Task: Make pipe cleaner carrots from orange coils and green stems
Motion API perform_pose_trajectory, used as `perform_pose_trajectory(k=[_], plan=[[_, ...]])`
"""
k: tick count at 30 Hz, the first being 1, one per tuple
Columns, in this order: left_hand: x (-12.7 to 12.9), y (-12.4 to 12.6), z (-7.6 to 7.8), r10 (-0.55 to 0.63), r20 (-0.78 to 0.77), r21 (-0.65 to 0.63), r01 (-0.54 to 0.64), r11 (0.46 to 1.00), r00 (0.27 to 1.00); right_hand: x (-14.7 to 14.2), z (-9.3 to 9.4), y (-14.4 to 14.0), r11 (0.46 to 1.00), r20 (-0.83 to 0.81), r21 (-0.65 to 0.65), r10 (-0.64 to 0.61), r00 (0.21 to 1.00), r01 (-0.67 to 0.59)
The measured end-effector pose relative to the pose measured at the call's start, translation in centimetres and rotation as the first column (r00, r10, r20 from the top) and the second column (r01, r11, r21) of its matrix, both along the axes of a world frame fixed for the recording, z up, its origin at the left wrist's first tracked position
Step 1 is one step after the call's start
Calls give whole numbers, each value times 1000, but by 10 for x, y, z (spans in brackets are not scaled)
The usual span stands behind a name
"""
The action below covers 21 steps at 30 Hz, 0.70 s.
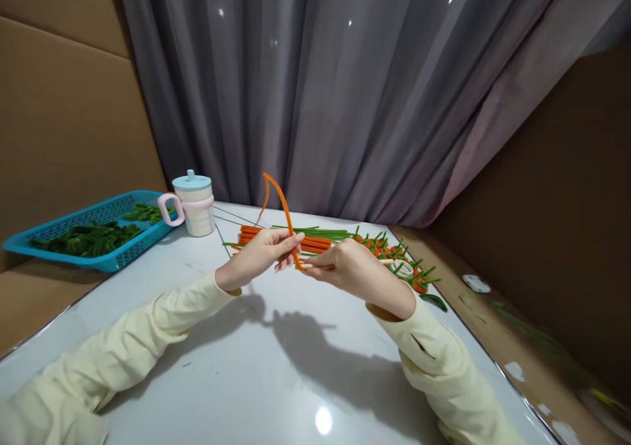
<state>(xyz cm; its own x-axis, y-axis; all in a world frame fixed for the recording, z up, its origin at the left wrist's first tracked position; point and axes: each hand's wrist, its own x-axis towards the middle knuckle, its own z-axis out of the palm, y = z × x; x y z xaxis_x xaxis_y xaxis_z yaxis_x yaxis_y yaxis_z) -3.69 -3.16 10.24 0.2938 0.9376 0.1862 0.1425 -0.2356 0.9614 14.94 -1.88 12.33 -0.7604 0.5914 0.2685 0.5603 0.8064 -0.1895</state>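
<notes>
My left hand (269, 249) pinches an orange pipe cleaner (282, 198) between thumb and fingers. Its long free part rises above the hand, bends sharply at the top and hangs down to the left. My right hand (351, 269) is closed on a thin pale stick (387, 261), whose rear end juts out past the hand. At the stick's front tip, the lower end of the pipe cleaner bends against it; whether it is wound around cannot be made out. Behind both hands lie a bundle of orange pipe cleaners (318, 243) and some green pipe cleaners (323, 233).
To the right are several orange pieces with green stems (420, 281), a white ring (401, 269) and a green leaf shape (434, 302). A blue basket (116, 261) of green leaf shapes and a lidded cup (201, 215) stand left. A curtain (320, 103) hangs behind the white table (236, 379).
</notes>
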Motion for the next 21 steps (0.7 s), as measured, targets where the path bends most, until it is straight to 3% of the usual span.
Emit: perform_pose_trajectory(k=[12, 18, 21], plan=[[2, -1, -3, -104, -40, -65, 101, 993, 994, -15, 3, -24, 961, 137, 246, -164, 977, 127], [-1, 2, -8, -241, 3, -206, 237, 950, 970, -15, -1, -24, 917, 84, 392, -113, 990, 71], [-2, 3, -10, -243, 76, -233, 254, 939, 967, -14, -5, -22, 874, 22, 483, -80, 997, 60]])
